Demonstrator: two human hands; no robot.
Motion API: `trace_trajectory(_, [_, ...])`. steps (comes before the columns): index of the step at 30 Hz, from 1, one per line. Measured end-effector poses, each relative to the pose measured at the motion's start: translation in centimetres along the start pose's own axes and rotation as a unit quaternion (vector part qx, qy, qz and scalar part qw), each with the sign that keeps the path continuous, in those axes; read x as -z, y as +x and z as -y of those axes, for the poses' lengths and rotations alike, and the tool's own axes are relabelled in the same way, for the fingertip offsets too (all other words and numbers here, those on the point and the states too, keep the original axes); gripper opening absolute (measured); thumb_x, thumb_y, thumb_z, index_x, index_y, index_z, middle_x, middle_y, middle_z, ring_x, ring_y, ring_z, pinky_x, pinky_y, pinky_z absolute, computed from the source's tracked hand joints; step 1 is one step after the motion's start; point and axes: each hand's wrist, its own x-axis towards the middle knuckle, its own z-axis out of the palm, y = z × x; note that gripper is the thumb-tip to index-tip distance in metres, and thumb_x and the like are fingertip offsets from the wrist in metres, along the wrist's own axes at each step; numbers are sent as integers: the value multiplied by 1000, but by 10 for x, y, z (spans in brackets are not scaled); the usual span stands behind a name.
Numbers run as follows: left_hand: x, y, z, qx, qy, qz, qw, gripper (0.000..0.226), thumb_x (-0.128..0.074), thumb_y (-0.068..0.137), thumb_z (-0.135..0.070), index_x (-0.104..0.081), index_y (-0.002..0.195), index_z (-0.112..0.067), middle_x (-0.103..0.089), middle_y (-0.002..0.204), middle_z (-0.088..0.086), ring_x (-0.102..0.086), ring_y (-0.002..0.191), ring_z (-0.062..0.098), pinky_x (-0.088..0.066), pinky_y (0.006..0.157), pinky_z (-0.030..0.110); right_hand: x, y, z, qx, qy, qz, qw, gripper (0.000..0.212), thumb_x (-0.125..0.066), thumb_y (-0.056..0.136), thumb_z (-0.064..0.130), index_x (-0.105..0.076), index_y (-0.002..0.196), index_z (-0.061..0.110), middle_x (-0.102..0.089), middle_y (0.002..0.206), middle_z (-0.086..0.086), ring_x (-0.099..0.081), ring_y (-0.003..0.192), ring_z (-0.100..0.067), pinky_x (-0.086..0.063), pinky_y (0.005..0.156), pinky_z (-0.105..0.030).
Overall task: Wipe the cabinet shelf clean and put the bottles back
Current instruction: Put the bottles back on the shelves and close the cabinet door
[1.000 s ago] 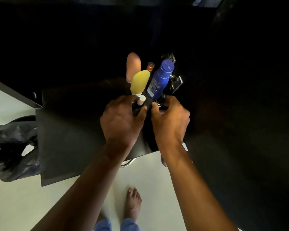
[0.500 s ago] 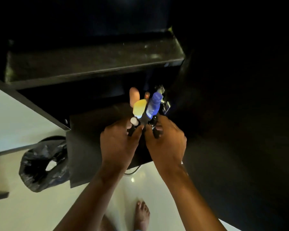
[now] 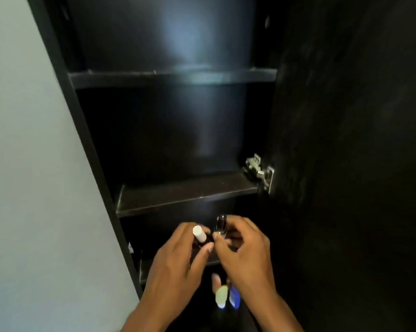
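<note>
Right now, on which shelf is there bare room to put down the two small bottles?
The shelf just above both hands looks bare from the left wall to the hinge. The higher shelf looks bare too. It is crowded low down, where the yellow bottle and blue bottle stand together.

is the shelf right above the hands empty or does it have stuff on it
Empty. The shelf beside the metal hinge shows only bare dark board, with no bottles standing on it.
</note>
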Motion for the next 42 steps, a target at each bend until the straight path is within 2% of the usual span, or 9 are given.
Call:
trace_trajectory(8, [92,91,-77,-119,98,-112,982,21,-54,102,-46,-56,120,-33,-55,114,-20,-56,108,4,-51,94,28,44,77,130,150,23,-84,985,22,-82,83,25,-75,104,26,-71,90,10,-70,77,-2,-59,70,-24])
trace_trajectory(13, [132,135,-107,-161,124,-152,967,25,-54,101,-47,-58,117,-28,-57,112,-14,-55,106,5,-44,97,26,64,122,187,189,-3,-119,975,23,-81,82,31,-77,103,24,-74,89,9,-71,81,-6,-61,78,-33])
trace_trajectory(16, [148,163,-111,-159,123,-151,968,23,-57,101,-45,-60,111,-25,-59,107,-10,-58,101,11,-48,95,35,70,151,209,193,-12,-129,973,19,-81,82,29,-77,99,22,-75,84,10,-72,79,-7,-61,81,-34])
trace_trajectory(19, [161,186,-107,-140,136,-129,972,20,-61,100,-43,-61,107,-24,-59,105,-7,-59,96,15,-50,89,40,71,186,219,164,-45,-138,976,18,-81,82,31,-76,99,25,-71,80,12,-72,84,-14,-59,84,-35])
trace_trajectory(22, [166,198,-102,-123,156,-105,974,20,-61,100,-44,-60,103,-25,-57,100,-8,-57,91,15,-46,83,39,68,217,218,115,-80,-120,983,27,-80,82,36,-76,107,26,-76,92,7,-73,98,-19,-59,89,-35])
trace_trajectory(25, [167,206,-98,-91,188,-83,974,25,-57,100,-49,-59,102,-24,-59,98,-7,-58,94,18,-45,86,41,64,236,216,84,-112,-103,985,33,-81,81,37,-74,112,28,-77,102,2,-72,105,-24,-59,90,-36])
trace_trajectory(32, [167,218,-97,-58,181,-60,980,26,-56,100,-53,-58,99,-27,-64,92,-7,-61,85,17,-48,83,43,60,256,210,68,-145,-97,982,33,-82,79,38,-74,110,28,-78,105,-1,-72,106,-27,-60,87,-36])
trace_trajectory(38, [170,224,-95,-44,164,-51,984,27,-59,99,-53,-61,99,-27,-66,90,-6,-62,84,15,-50,84,45,61,255,206,93,-166,-99,977,47,-80,84,42,-69,125,22,-74,115,-6,-69,111,-29,-56,86,-36])
trace_trajectory(42, [174,229,-91,-33,128,-53,990,27,-59,94,-58,-62,97,-31,-69,90,-8,-66,85,17,-55,83,47,63,226,211,206,-129,-183,953,38,-78,84,25,-69,121,23,-72,110,1,-70,102,-19,-57,90,-36])
